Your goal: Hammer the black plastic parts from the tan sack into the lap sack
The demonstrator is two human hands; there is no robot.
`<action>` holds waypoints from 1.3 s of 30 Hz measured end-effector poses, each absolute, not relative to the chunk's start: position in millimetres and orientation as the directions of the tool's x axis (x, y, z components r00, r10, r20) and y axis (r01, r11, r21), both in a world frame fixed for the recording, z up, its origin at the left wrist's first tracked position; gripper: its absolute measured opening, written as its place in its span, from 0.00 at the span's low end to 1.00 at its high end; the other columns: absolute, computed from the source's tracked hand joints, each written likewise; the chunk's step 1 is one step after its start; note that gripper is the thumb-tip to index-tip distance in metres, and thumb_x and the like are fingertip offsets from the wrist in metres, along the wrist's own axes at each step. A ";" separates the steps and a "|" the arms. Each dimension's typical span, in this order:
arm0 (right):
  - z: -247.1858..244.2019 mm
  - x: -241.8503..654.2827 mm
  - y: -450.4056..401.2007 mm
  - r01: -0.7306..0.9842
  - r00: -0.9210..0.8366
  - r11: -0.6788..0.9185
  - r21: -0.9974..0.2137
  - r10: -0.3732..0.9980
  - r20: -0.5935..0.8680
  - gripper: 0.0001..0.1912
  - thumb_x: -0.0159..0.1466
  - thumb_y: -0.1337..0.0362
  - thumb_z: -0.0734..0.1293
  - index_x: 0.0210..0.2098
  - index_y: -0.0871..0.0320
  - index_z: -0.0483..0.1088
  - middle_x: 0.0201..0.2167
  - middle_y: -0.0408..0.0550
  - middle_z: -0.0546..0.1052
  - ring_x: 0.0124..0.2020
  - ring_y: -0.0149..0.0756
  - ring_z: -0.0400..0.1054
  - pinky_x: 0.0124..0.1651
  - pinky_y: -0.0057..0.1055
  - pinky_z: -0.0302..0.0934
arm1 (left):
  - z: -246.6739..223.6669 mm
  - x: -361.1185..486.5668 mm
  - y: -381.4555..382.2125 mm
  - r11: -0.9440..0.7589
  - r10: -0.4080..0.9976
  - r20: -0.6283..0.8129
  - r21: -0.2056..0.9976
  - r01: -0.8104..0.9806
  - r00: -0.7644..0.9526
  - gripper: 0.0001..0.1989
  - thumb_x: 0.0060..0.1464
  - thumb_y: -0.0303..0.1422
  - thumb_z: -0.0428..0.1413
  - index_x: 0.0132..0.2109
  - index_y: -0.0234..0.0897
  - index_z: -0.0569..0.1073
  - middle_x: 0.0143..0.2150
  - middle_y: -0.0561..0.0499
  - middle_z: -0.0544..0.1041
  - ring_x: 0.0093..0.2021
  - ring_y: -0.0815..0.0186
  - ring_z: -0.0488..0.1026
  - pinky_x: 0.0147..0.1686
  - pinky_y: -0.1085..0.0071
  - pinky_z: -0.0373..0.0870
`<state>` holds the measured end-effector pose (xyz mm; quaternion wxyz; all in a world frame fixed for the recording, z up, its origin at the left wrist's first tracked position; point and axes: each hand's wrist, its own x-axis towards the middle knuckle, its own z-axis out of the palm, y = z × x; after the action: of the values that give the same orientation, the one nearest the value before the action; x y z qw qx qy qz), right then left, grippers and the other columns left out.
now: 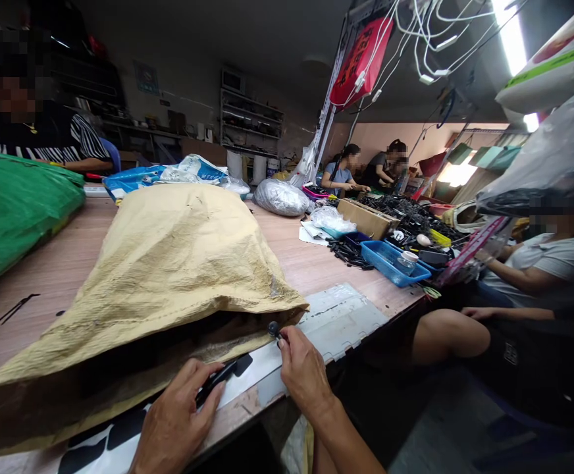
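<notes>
My landmark is the tan sack [188, 250], lying on the table [294, 240] with its dark mouth facing the worker. The long black part [218, 380] is just outside the near lip of that mouth, over a white strip [230, 392]. Left hand [181, 411]: narrow, thumb and fingers wrapped around the long black part. Right hand [304, 368]: pinched on a small round-headed black piece [274, 328] by the sack's right-hand lip; its lower end is hidden by fingers, so I can't tell its full shape.

Handling, my judgement: the long part looks like hard plastic, light, stiff, its smooth shiny face maybe a bit slippery. I'd take it around the middle of its body, thumb on one side, fingers opposite, leaving the ends free. The small piece also seems light and rigid; the ball would roll under a flat press, so I'd pinch just below the head. Doubt either is very fragile. Flat black patches [126, 429] below the sack's near lip look thin; I'd lift one by an edge. Sack cloth: soft, creased, floppy.
</notes>
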<state>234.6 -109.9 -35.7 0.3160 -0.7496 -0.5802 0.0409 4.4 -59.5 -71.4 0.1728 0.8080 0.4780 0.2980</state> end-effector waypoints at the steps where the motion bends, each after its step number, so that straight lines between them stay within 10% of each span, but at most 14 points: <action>1: -35.6 234.7 -108.6 0.846 0.327 -0.125 -0.518 0.889 0.319 0.11 0.69 0.66 0.56 0.44 0.54 0.68 0.40 0.47 0.76 0.41 0.38 0.71 0.42 0.31 0.57 | -72.1 3.8 -58.9 -0.486 0.874 0.316 0.561 0.670 0.369 0.16 0.61 0.47 0.51 0.50 0.50 0.77 0.41 0.56 0.77 0.23 0.72 0.70 0.27 0.74 0.71; 17: -39.0 246.7 -108.0 0.716 0.348 -0.084 -0.693 0.904 0.250 0.14 0.68 0.65 0.56 0.44 0.56 0.72 0.40 0.49 0.78 0.40 0.37 0.71 0.43 0.30 0.60 | -72.1 1.2 -57.9 -0.552 0.833 0.321 0.541 0.635 0.451 0.15 0.60 0.45 0.53 0.51 0.52 0.77 0.42 0.56 0.77 0.26 0.72 0.73 0.29 0.77 0.71; 39: -40.1 244.7 -107.7 0.816 0.333 -0.122 -0.566 0.898 0.287 0.12 0.68 0.66 0.57 0.40 0.56 0.72 0.37 0.48 0.79 0.38 0.37 0.73 0.40 0.29 0.56 | -61.5 9.0 -68.4 -0.473 0.881 0.322 0.611 0.634 0.347 0.13 0.61 0.45 0.52 0.46 0.49 0.78 0.40 0.56 0.77 0.26 0.71 0.71 0.29 0.75 0.68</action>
<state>244.7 -107.7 -40.1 0.3310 -0.7462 -0.5742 0.0626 9.0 -68.4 -61.5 0.1942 0.7975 0.4749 0.3174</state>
